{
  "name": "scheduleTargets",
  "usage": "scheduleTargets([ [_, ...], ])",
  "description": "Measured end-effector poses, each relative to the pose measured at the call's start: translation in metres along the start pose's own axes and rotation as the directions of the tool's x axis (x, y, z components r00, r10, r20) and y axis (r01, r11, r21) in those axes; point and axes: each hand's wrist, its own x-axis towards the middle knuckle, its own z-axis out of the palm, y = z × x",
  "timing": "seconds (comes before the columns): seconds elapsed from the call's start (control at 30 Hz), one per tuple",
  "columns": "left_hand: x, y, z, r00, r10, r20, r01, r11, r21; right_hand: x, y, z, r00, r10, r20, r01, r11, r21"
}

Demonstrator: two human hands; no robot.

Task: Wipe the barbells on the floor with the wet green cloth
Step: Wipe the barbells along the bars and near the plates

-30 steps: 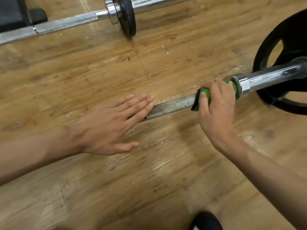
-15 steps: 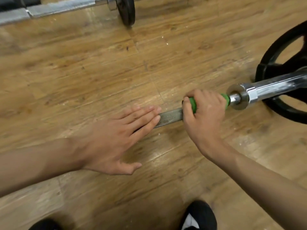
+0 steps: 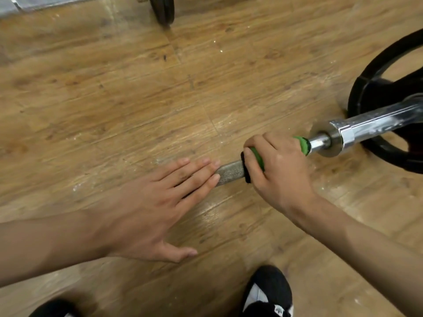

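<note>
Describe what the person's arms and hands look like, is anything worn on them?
Nothing is worn on either. The left hand and right hand are ungloved, with no rings showing; the left's nails look short. The left forearm and right forearm are bare to the picture's edge: no sleeve, watch or band in view.

Left hand (image 3: 146, 211) and right hand (image 3: 281, 172) are going bare; person's wearing black trainers (image 3: 269, 289) showing white panels and a white logo.

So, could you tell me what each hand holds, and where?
Right hand grips the green cloth wrapped round the barbell shaft near the collar; left hand holds nothing.
</note>
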Motion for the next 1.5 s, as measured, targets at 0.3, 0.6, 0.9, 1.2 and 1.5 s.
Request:
scheduleTargets([
  [0.3,-0.002,0.016,0.004,1.000,-0.011,0.008,0.010,1.000,0.026,-0.009,-0.010,-0.003,0.998,0.051,-0.029,-0.052,0.998,-0.024],
  [0.6,-0.001,0.017,0.001,1.000,-0.010,0.014,0.010,1.000,-0.007,-0.026,0.036,-0.009,0.954,0.240,-0.179,-0.260,0.961,-0.091],
  [0.9,0.000,0.007,0.002,1.000,-0.014,0.001,0.014,1.000,0.008,-0.025,0.030,0.005,0.988,-0.022,-0.155,0.008,0.996,-0.093],
  [1.2,0.004,-0.009,0.002,0.999,-0.033,-0.010,0.033,0.999,-0.016,-0.013,-0.036,0.024,0.987,-0.088,-0.132,0.094,0.995,0.037],
  [1.5,0.007,-0.040,0.003,1.000,-0.018,0.012,0.020,0.993,-0.115,0.020,-0.002,0.025,0.928,0.261,-0.266,-0.284,0.957,-0.052],
])
